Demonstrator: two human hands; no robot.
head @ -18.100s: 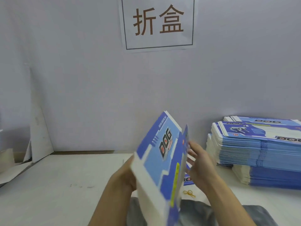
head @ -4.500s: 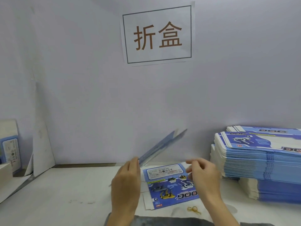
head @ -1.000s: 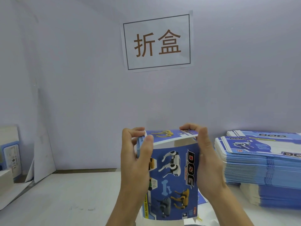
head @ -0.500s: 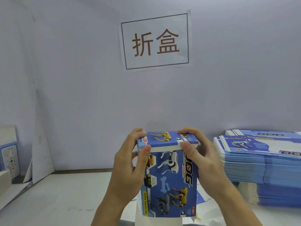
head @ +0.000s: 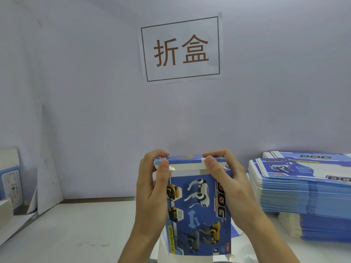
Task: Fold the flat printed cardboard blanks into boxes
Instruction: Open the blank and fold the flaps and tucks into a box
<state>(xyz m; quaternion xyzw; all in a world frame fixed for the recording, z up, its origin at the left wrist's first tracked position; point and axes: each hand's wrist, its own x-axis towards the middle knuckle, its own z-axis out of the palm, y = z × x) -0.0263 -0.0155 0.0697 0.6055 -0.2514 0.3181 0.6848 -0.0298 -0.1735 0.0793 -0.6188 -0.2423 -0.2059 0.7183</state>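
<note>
Since half a second ago, both thumbs have slid up from the printed front panel onto the white front edge of the top flap (head: pixel 187 161), which now sits lower and flatter across the blue dog-print box (head: pixel 199 209). The left hand (head: pixel 150 188) grips the box's upper left corner, fingers curled over the top flap and thumb pressing on its white edge. The right hand (head: pixel 228 179) grips the upper right corner the same way, thumb on the flap's edge and fingers wrapped over the top. The box stands upright between the two hands, above the white table (head: pixel 76 230) and in front of the person, its dog pictures facing the camera. To the right, a tall stack of flat printed blanks (head: pixel 303 188) rests on the table. On the wall behind hangs a paper sign (head: pixel 181 49) with two brown characters. At far left, a blue-and-white card (head: pixel 10 182) leans upright near the wall.
</note>
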